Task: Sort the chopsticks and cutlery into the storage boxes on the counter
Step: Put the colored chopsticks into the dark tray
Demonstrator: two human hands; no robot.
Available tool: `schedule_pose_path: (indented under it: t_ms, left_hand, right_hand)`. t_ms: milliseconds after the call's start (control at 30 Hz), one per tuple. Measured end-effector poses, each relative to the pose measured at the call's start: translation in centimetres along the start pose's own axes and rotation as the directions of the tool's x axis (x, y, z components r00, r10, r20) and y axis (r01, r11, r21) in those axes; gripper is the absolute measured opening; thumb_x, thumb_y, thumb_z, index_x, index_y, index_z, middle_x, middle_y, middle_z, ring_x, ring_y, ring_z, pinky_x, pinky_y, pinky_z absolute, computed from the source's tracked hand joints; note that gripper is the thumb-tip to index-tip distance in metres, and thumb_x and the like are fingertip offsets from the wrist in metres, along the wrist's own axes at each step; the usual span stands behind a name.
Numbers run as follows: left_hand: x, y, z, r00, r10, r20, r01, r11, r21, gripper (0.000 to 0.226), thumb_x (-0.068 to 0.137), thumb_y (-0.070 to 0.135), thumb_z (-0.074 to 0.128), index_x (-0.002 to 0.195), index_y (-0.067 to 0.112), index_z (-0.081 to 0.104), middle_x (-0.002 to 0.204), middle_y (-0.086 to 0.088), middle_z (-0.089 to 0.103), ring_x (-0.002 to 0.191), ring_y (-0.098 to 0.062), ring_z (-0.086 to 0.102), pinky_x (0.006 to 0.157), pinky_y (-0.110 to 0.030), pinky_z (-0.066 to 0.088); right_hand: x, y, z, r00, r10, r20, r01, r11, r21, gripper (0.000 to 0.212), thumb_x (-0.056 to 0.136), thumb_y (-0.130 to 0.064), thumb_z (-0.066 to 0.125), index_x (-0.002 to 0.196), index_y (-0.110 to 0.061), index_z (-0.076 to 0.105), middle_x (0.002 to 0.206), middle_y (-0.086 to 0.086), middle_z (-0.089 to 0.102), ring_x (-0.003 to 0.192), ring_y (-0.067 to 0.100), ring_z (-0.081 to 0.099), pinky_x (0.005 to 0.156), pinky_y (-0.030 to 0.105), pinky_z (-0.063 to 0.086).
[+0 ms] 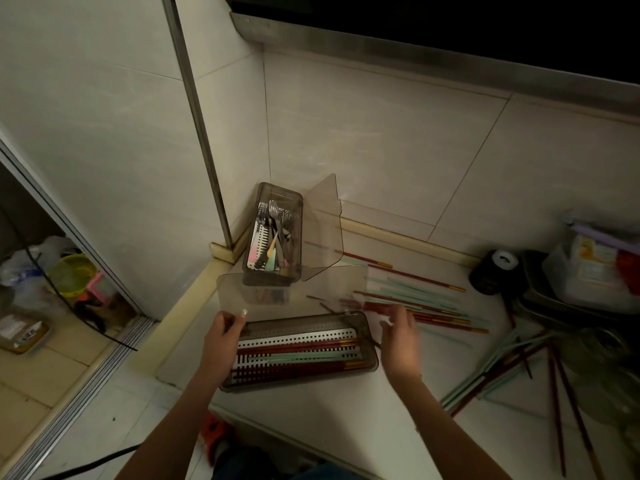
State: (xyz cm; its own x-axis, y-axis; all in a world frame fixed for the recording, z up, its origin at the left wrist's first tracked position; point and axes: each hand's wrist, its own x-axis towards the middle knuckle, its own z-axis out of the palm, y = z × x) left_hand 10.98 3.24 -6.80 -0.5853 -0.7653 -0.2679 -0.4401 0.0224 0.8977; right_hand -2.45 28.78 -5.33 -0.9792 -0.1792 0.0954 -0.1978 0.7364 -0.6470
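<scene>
A long smoky plastic box [367, 344] lies near the counter's front edge, with red and mint chopsticks [298, 355] on its white slotted tray. Its clear lid [294, 296] stands raised behind it. My left hand [223, 336] grips the lid's left corner at the box's left end. My right hand [398, 332] hovers at the box's right end, fingers spread, slightly blurred, holding nothing. A second box [275, 233] in the corner holds forks, spoons and pastel cutlery, its lid [323, 230] open to the right. Loose red and mint chopsticks [422, 299] lie right of the boxes.
More chopsticks [519, 368] are scattered at the counter's right front. A black round object [493, 271] and a stack of trays with packets [588, 275] crowd the right side. Tiled walls meet behind the corner box. The floor, with clutter, lies to the left.
</scene>
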Motion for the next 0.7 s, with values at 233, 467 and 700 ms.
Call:
schedule_pose_path:
  t_ms: [233,467,700]
  left_hand:
    - [-0.1,0.0,-0.1,1.000,0.011,-0.005,-0.011,1.000,0.018,0.036,0.095,0.036,0.051,0.087,0.001,0.051,0.077,-0.011,0.061,0.073,-0.020,0.059,0.059,-0.025,0.039]
    - [-0.2,0.1,0.0,1.000,0.020,-0.007,-0.020,0.999,0.028,0.034,0.095,0.035,0.051,0.089,0.002,0.052,0.079,-0.008,0.061,0.073,-0.016,0.057,0.059,-0.022,0.037]
    - [-0.3,0.1,0.0,1.000,0.028,-0.008,-0.028,0.999,0.026,0.033,0.095,0.037,0.050,0.085,0.006,0.050,0.078,-0.009,0.060,0.075,-0.019,0.058,0.059,-0.025,0.037]
  right_hand:
    - [-0.2,3.8,0.3,0.929,0.118,0.350,0.037,0.913,-0.407,0.028,0.095,-0.026,0.050,0.120,-0.013,0.049,0.123,0.006,0.052,0.113,0.022,0.045,0.094,0.034,0.042]
    - [-1.6,3.6,-1.4,0.974,0.218,0.065,-0.181,0.918,-0.353,0.037,0.085,0.006,0.033,0.113,-0.018,0.040,0.108,0.008,0.062,0.099,0.027,0.053,0.090,0.038,0.036]
    - [-3.7,5.7,-2.6,0.980,-0.026,-0.198,-0.004,0.989,-0.150,0.019,0.096,-0.012,0.041,0.107,-0.019,0.055,0.096,0.003,0.062,0.092,0.027,0.055,0.086,0.036,0.029]
